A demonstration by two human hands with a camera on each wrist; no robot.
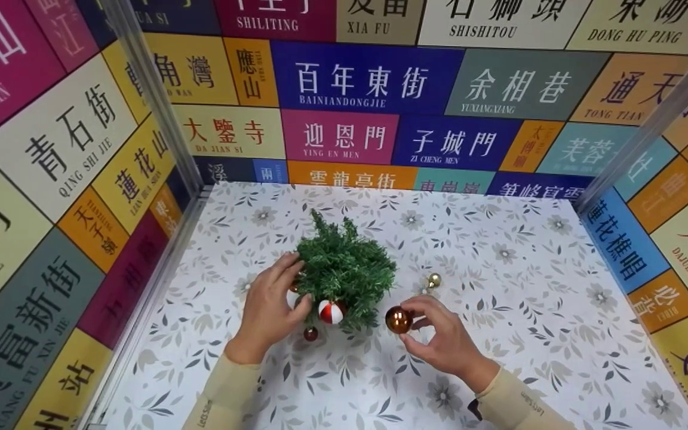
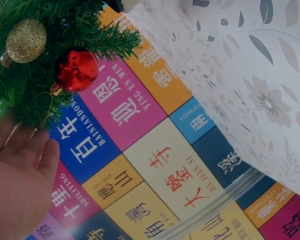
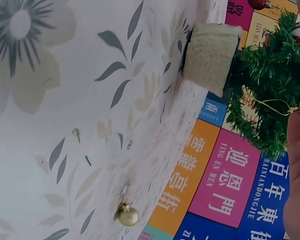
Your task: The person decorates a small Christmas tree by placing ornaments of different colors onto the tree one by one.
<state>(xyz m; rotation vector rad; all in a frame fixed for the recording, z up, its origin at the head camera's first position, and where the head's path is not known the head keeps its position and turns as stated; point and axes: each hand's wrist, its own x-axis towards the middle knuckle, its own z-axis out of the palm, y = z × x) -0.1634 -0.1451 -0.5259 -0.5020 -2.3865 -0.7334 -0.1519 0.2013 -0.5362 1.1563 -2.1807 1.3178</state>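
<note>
A small green artificial Christmas tree (image 1: 347,263) stands on the table. Beside its left side, my left hand (image 1: 272,307) touches the branches with loosely bent fingers. My right hand (image 1: 442,334) pinches a shiny copper-coloured ball ornament (image 1: 398,320) by its side, just right of the tree. A gold string loop (image 3: 267,103) trails from that ornament toward the branches in the right wrist view. On the tree hang a red-and-white ball (image 1: 331,312), a glittery gold ball (image 2: 26,41) and a shiny red ball (image 2: 76,69).
A gold ball ornament (image 1: 434,280) lies on the floral tabletop (image 1: 517,310), right of the tree. The tree has a pale, block-shaped base (image 3: 210,57). Panels with colourful lettering (image 1: 368,80) enclose the table's back and sides.
</note>
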